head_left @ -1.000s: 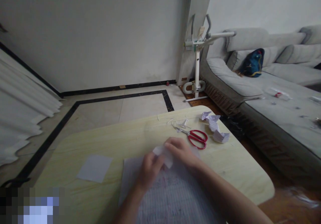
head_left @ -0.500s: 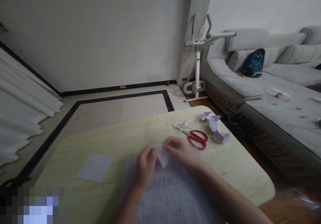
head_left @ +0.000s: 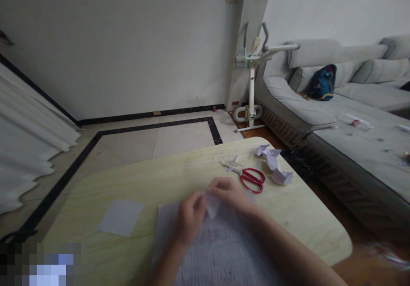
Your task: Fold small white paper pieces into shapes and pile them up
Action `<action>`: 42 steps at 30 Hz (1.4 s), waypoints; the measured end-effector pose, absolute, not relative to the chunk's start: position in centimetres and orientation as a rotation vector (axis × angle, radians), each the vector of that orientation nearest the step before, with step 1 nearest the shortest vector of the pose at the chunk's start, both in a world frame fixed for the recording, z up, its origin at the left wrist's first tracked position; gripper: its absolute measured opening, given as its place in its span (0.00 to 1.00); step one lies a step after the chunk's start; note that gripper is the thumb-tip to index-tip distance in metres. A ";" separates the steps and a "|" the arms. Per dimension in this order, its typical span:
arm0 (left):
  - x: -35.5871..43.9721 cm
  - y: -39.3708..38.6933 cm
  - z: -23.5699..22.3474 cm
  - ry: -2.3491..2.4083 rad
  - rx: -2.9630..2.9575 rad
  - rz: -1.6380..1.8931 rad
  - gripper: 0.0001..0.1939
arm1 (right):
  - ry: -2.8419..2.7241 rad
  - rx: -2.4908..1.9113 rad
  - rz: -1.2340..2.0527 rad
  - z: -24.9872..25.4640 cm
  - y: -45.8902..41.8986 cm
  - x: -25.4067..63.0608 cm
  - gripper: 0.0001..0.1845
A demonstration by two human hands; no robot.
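Between my two hands is a small folded piece of white paper (head_left: 212, 208), its pointed end hanging down. My left hand (head_left: 191, 213) pinches its left edge with thumb and fingers. On the other side my right hand (head_left: 226, 192) grips its upper right edge, fingers curled. Fingers cover much of the piece, so its full shape is hidden. Beneath both hands lies a large lined sheet (head_left: 214, 252) with writing on it. Red-handled scissors (head_left: 253, 180) rest just beyond my right hand. A square of white paper (head_left: 121, 217) lies flat to the left.
Several folded paper pieces (head_left: 273, 162) sit near the table's far right corner. Thin paper scraps (head_left: 235, 160) lie by the scissor blades. The pale wooden table (head_left: 153, 179) has rounded corners. A grey sofa (head_left: 358, 149) and a white exercise machine (head_left: 252, 85) stand beyond it.
My left hand has shifted slightly right, closer to my right hand, and its fingers cover more of the folded paper's left side. The view has tilted up slightly.
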State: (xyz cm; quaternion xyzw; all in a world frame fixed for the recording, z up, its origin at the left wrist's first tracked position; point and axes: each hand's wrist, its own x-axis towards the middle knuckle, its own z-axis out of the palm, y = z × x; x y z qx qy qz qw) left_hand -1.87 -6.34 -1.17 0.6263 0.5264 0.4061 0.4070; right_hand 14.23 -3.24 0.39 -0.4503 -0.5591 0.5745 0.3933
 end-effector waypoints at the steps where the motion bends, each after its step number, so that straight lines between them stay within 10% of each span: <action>1: -1.9 -6.3 -1.1 1.331 1.579 1.027 0.15 | -1.423 -1.149 1.459 0.5 -3.3 14.2 0.12; 42: -1.8 -6.3 -0.3 1.262 1.334 1.020 0.14 | -1.486 -1.172 1.321 0.3 -3.7 13.8 0.11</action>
